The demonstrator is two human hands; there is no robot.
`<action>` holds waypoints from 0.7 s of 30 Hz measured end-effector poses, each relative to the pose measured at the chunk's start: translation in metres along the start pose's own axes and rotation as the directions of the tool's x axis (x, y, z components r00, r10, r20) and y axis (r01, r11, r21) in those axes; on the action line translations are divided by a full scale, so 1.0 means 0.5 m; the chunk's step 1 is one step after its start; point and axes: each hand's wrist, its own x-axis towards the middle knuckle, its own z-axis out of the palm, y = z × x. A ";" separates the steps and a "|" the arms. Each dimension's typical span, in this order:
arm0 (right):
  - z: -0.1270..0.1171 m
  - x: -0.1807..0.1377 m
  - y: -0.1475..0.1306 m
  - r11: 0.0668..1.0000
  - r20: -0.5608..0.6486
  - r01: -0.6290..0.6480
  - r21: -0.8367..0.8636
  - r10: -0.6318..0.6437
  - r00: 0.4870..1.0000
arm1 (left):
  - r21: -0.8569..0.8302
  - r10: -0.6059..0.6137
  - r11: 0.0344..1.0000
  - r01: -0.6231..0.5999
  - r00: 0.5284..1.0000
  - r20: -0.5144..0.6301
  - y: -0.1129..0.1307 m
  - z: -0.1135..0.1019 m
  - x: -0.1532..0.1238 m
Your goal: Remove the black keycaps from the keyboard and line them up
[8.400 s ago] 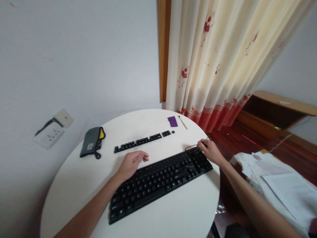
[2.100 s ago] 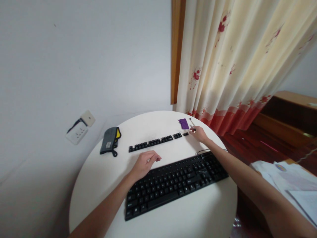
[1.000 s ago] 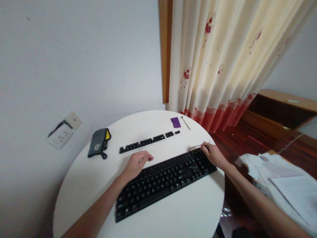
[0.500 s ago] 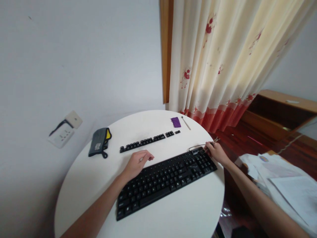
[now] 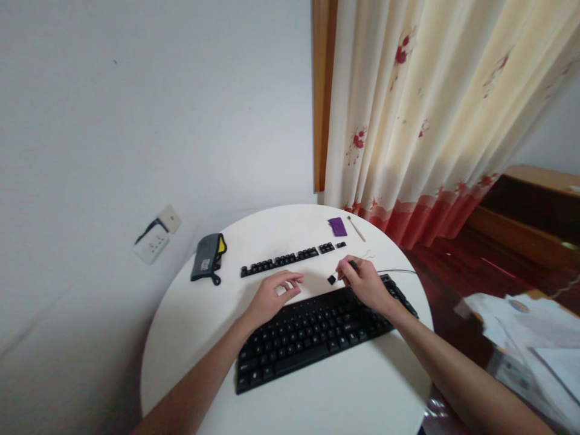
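Observation:
A black keyboard [image 5: 296, 335] lies at a slant on the round white table [image 5: 190, 338]. My right hand [image 5: 365, 281] is over its right part, closed on a wire keycap puller [image 5: 354, 264] with a dark handle. At the puller's end hangs a black keycap [image 5: 331, 280], just beyond the keyboard's far edge. My left hand [image 5: 275, 294] is by the upper left of the keyboard, empty, thumb and fingers apart. Behind both hands stands a row of loose black keycaps [image 5: 284, 260], with small groups at its right end.
A grey pouch [image 5: 207, 257] with a yellow inside sits at the table's left. A purple cloth pouch [image 5: 338, 227] and a slim brush [image 5: 356, 229] lie at the back right. The keyboard cable [image 5: 399, 271] runs off the right edge. Papers [image 5: 521, 338] lie beyond it.
My right hand has moved left from the keyboard's upper right corner, now with a keycap on the puller. The left hand's fingers have spread. The view has turned left.

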 end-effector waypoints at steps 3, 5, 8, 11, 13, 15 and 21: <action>0.072 0.013 -0.014 0.999 0.073 0.037 0.026 -0.039 0.997 | -0.146 -0.021 0.989 0.024 1.000 0.023 0.000 0.004 -0.003; 0.104 0.018 -0.018 0.998 0.097 0.049 0.040 -0.053 0.994 | -0.210 -0.030 0.977 0.034 0.999 0.021 -0.002 0.005 -0.005; 0.132 0.017 -0.018 0.998 0.078 0.060 0.031 -0.062 0.995 | -0.225 -0.041 0.974 0.037 0.999 -0.012 -0.008 0.005 -0.004; 0.144 0.007 -0.011 0.997 0.078 0.035 0.065 -0.040 0.996 | -0.185 -0.030 0.982 0.027 0.999 -0.011 -0.011 0.003 -0.002; 0.149 -0.001 -0.004 0.991 0.112 -0.011 0.136 -0.004 0.994 | -0.127 -0.020 0.992 0.019 1.000 -0.003 -0.012 0.005 0.000; 0.153 -0.007 0.004 0.976 0.130 -0.073 0.205 0.047 0.990 | -0.058 -0.009 0.998 0.009 1.000 -0.003 -0.012 0.009 0.001; 0.161 -0.013 0.027 0.947 0.085 -0.209 0.244 0.194 0.977 | 0.006 0.039 0.999 -0.038 0.999 -0.035 -0.015 0.023 0.000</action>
